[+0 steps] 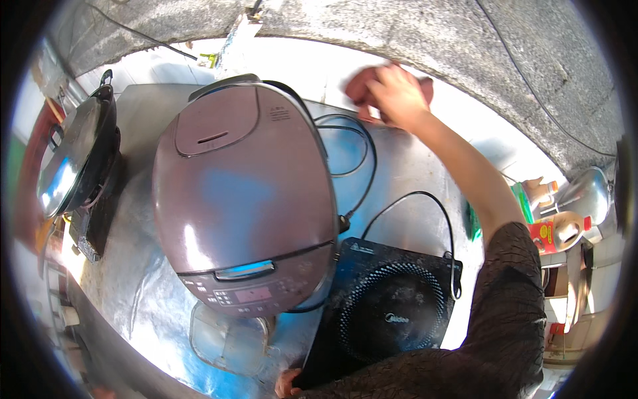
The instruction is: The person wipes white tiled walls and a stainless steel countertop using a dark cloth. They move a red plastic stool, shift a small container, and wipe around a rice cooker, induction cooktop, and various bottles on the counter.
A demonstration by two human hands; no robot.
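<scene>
Stretched out to the back wall, my right hand grips a reddish-brown cloth. The cloth is against the white wall tiles, just above the rear edge of a stainless steel counter, and is blurred. Only a few fingers of my left hand show at the counter's front, by the near left corner of a black Midea induction cooktop; my sleeve hides the rest. Left of the cooktop stands a large brown rice cooker, lid down. A clear plastic container sits partly beneath its front.
Black power cords loop between cooker and wall. A lidded wok stands on a stove at the left. Bottles and a metal pot lid are at the right. Rough grey stone rises above the tiles.
</scene>
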